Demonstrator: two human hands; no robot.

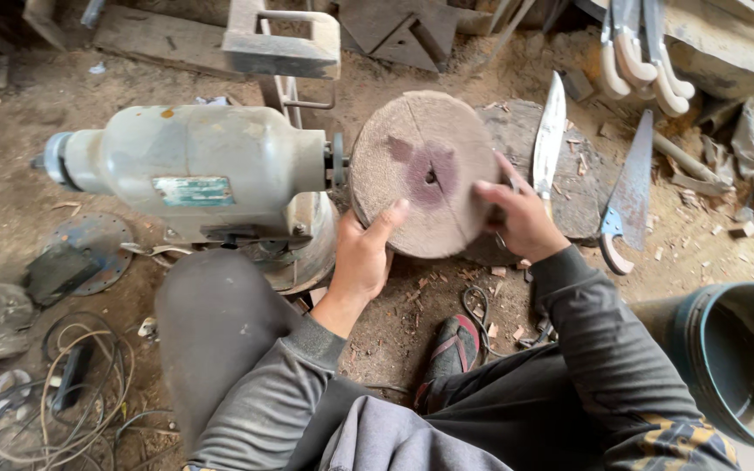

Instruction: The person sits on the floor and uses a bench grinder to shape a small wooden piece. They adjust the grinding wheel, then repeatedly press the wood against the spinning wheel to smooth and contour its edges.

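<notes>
A: Start nearest the person. What lies below the round disc [423, 172]?

B: Nearest are grey-sleeved arms and dark trousers, with a red and black shoe [453, 347] on the dirt under the disc. Down and right of the disc stands a blue bucket [737, 366]. Down and left of it lies a tangle of cables [71, 392].

A: And the hands?

B: Both hold the disc by its rim. The left hand [364, 257] cups the lower left edge, thumb laid up on the face. The right hand [521, 218] grips the right edge, fingers curled over it.

A: Where is the disc itself?

B: It is held upright, face to the camera, just beside the shaft end of a pale grey motor [194, 170], which sits to its left. The face is brown, with a purplish stain round a small centre hole.

A: Beyond it?

B: Right of the disc a long knife blade [549, 135] lies on a dark slab [582, 187]. Farther right lies a handsaw [628, 196]. Above and right of the disc rest several pale curved handles [643, 61]. Above it is a wooden frame [281, 39].
</notes>
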